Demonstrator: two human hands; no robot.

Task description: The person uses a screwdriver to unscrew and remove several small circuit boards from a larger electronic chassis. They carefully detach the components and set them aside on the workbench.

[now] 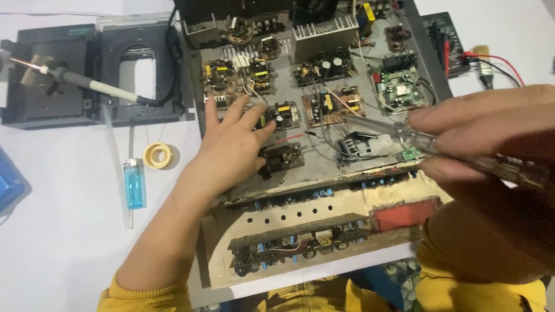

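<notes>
Chassis [231, 242] of opened electronics fills the middle; my left hand [234, 144] lies spread flat (fingers apart) on its circuit boards [277, 115]. Near right, my right hand [485, 133] pinches a clear-handled screwdriver [416, 137], tip pointing left over the boards.
</notes>
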